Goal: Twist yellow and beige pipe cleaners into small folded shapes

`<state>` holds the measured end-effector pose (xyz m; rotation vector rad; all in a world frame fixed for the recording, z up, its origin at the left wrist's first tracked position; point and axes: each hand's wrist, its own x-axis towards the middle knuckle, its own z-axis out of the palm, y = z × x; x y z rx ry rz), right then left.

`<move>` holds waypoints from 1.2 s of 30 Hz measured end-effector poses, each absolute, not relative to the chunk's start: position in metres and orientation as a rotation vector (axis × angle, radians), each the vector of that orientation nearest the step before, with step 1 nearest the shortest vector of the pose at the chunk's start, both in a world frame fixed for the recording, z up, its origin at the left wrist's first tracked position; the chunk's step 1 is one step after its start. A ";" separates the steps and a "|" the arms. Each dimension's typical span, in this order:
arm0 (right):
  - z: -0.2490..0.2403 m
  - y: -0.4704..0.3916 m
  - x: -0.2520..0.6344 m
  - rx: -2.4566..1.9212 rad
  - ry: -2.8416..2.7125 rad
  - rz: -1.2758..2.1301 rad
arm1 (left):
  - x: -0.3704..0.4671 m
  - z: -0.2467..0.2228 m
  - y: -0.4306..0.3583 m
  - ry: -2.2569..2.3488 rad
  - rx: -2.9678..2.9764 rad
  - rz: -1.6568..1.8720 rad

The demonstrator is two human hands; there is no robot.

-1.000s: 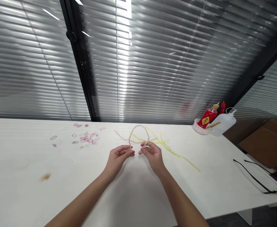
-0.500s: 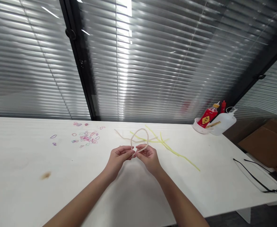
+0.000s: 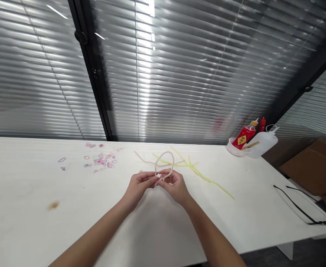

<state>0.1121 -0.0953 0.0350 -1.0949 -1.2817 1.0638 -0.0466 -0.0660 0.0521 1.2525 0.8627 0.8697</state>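
Note:
A pale, fuzzy pipe cleaner (image 3: 168,152) is bent into an upright loop above the table. Its two ends meet low down, where my left hand (image 3: 140,185) pinches one side between thumb and fingers. From the other side my right hand (image 3: 175,186) pinches it too, and the fingertips of both hands touch or nearly touch. The exact crossing of the ends is hidden by my fingers. Just behind the loop lie another pale pipe cleaner (image 3: 143,160) and several yellow pipe cleaners (image 3: 199,174).
Small coloured rubber bands (image 3: 103,161) are scattered at the left on the white table (image 3: 96,218). A red bottle (image 3: 245,136) leans in a shallow bowl (image 3: 235,151) beside a white squeeze bottle (image 3: 263,144). Black glasses (image 3: 299,205) and a cardboard box (image 3: 310,167) are at the right.
My fingertips have come closer together at the bottom of the loop, and the loop looks slightly narrower. The things on the table stay as they were.

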 end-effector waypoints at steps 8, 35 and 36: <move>0.035 -0.094 0.114 -1.272 -1.375 0.886 | -0.050 0.046 -0.063 0.857 1.353 0.721; 0.047 -0.088 0.149 -1.208 -1.120 0.693 | -0.052 0.042 -0.061 1.064 1.931 0.764; 0.046 -0.089 0.149 -1.226 -1.142 0.670 | -0.052 0.042 -0.061 1.067 1.960 0.767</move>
